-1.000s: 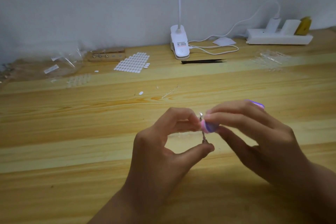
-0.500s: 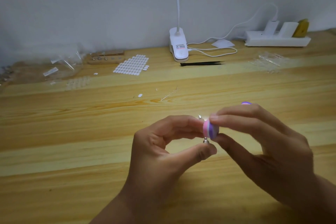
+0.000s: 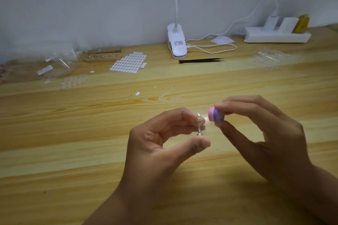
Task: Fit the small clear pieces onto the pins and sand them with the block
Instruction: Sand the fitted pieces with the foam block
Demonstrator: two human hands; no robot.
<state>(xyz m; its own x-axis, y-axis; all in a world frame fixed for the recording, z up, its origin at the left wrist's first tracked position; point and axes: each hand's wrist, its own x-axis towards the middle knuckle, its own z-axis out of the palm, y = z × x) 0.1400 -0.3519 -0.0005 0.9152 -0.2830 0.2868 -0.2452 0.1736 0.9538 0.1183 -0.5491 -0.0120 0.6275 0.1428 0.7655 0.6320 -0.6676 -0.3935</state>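
My left hand (image 3: 161,144) pinches a small metal pin (image 3: 199,126) upright between thumb and fingers, with a small clear piece on its upper end. My right hand (image 3: 265,133) grips the pink and purple sanding block (image 3: 215,116) between thumb and fingers, just right of the pin and a small gap away from it. Both hands hover over the wooden table (image 3: 73,133). A wooden pin holder (image 3: 102,56) with a few pins stands at the back left. More clear pieces (image 3: 268,58) lie at the back right.
A sheet of white oval stickers (image 3: 129,63) lies beside the holder, with plastic bags (image 3: 54,62) to its left. A white clip lamp (image 3: 176,44), black tweezers (image 3: 200,60), a cable and a power strip (image 3: 276,34) sit along the wall. A clear sprue (image 3: 168,92) lies mid-table.
The sanding block was against the pin's clear piece. My right hand has drawn it up and to the right, off the pin. My left hand still holds the pin.
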